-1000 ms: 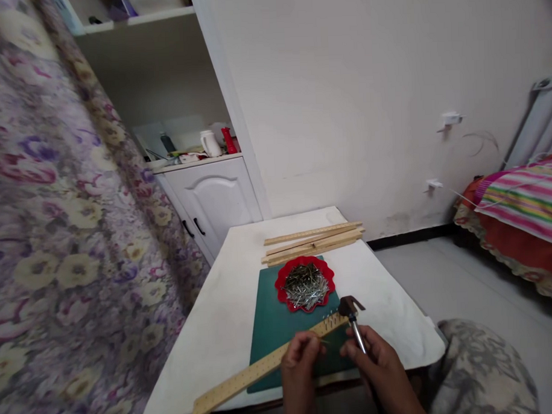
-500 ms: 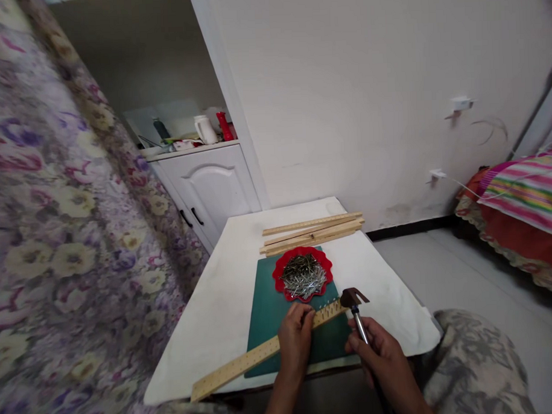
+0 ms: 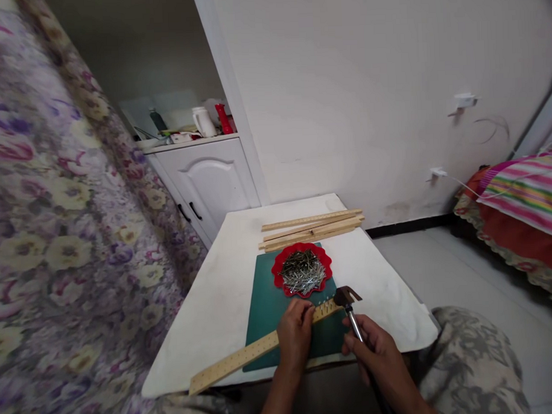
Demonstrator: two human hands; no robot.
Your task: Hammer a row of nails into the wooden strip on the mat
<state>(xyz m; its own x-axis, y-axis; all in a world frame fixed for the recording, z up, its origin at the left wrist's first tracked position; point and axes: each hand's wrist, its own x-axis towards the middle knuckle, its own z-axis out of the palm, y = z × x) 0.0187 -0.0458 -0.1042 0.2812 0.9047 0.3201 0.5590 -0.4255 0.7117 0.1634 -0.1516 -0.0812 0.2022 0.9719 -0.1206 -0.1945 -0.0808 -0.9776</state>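
A long wooden strip (image 3: 240, 358) with rows of small dots slants across the front of the green mat (image 3: 261, 292). My left hand (image 3: 295, 328) rests over the strip, thumb and finger pinched on what looks like a nail, mostly hidden by the fingertips. Several nails (image 3: 325, 305) stand upright in the strip just to its right. My right hand (image 3: 375, 347) is wrapped round a claw hammer (image 3: 353, 322); its head is close to the strip's right end, claw pointing right. Behind the hands, a red scalloped dish (image 3: 277, 270) full of loose nails (image 3: 304, 272) sits on the mat.
Several wooden strips (image 3: 313, 231) lie at the back of the white-covered table (image 3: 207, 318). A floral curtain (image 3: 78, 238) hangs on the left, beside a white cabinet (image 3: 211, 179). A bed with a striped cover (image 3: 529, 186) is at the right.
The hammer head has shifted slightly left, nearer the standing nails. My left hand keeps its pinch in the same place on the strip. The whole view has tilted a little.
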